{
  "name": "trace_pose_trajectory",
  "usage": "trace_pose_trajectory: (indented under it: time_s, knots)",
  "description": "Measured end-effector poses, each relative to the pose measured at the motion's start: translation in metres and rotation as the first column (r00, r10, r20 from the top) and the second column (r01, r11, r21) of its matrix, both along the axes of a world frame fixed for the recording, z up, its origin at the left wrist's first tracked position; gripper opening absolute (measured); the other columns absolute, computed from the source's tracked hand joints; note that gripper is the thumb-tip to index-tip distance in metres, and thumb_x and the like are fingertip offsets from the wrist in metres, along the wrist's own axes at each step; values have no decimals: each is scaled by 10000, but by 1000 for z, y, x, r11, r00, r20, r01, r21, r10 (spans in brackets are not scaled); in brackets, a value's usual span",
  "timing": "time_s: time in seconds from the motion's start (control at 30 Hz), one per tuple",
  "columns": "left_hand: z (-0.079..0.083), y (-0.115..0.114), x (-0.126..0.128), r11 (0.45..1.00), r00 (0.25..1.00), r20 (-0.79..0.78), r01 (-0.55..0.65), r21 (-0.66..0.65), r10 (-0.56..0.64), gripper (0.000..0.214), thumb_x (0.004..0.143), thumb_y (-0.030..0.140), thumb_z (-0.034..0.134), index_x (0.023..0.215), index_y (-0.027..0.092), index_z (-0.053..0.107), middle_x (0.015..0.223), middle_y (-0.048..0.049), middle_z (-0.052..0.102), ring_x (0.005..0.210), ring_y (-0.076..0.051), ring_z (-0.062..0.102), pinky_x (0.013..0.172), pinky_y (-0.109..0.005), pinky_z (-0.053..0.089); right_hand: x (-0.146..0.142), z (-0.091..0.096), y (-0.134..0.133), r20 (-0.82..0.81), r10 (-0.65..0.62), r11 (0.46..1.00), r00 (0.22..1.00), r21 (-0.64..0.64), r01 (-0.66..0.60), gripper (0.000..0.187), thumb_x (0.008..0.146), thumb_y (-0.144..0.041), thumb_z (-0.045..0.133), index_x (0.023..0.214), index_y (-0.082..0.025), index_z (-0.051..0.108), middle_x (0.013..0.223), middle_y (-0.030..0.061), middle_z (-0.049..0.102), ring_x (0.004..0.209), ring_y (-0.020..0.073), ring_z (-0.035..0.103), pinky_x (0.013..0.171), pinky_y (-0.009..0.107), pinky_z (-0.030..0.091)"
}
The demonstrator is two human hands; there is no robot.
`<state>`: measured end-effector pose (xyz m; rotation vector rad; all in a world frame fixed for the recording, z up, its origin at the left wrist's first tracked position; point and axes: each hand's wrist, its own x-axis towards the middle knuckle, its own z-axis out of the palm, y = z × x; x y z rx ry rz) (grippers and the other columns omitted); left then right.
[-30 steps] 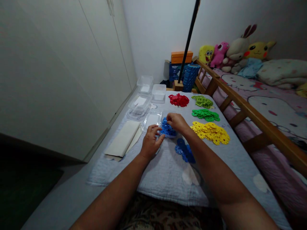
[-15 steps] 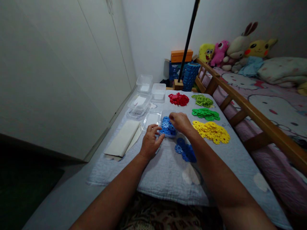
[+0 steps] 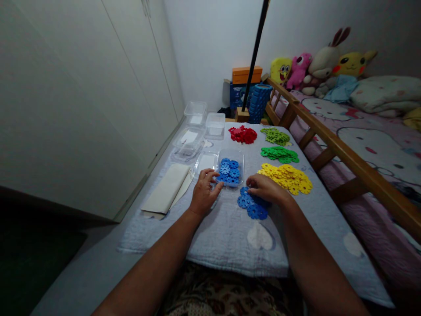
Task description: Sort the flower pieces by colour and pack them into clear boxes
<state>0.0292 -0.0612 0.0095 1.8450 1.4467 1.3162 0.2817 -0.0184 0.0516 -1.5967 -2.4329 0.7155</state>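
Note:
My left hand (image 3: pixel 206 192) has its fingers spread at the near left corner of a clear plastic container (image 3: pixel 242 164), fingertips against or very close to its rim. Inside the container lie several blue flower-shaped disc pieces (image 3: pixel 229 171). To the right, my right hand (image 3: pixel 267 188) hovers low over a small pile of blue flower-shaped discs (image 3: pixel 257 212) on the cloth. A gap shows between its thumb and forefinger, with nothing visible in them; the palm covers part of that pile. The container's clear lid (image 3: pixel 207 163) lies open on its left side.
Beyond my right hand are piles of yellow (image 3: pixel 286 177), green (image 3: pixel 279 154), light green (image 3: pixel 275 136) and red discs (image 3: pixel 242 134). Several clear containers (image 3: pixel 215 125) stand at the back left. A folded beige sheet (image 3: pixel 166 188) lies left. A wooden bed rail (image 3: pixel 324 137) borders the right side.
My right hand has moved from above the container back toward me and right, down to the loose blue pile. My left hand stays by the container. The view has shifted slightly.

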Motion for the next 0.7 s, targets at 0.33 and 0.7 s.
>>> trace_pose_trajectory:
  time_s: [0.33, 0.7]
  knots:
    - [-1, 2, -1, 1000, 1000, 3, -3, 2, 3, 209, 883, 258, 666, 1085, 206, 658, 1244, -83, 555, 812, -113, 648, 700, -261, 557, -1, -14, 4, -223, -61, 991, 973, -126, 33, 93, 727, -195, 710, 769, -199, 627, 739, -18, 608, 699, 135, 550, 610, 227, 411]
    - [-3, 1, -1, 1000, 1000, -5, 4, 8, -4, 204, 899, 256, 656, 1098, 210, 651, 1246, -80, 552, 842, -117, 650, 752, -280, 571, 21, 9, 9, -628, -265, 964, 732, -148, 221, 281, 695, -437, 737, 746, -207, 584, 701, -18, 589, 663, 141, 536, 619, 265, 433]
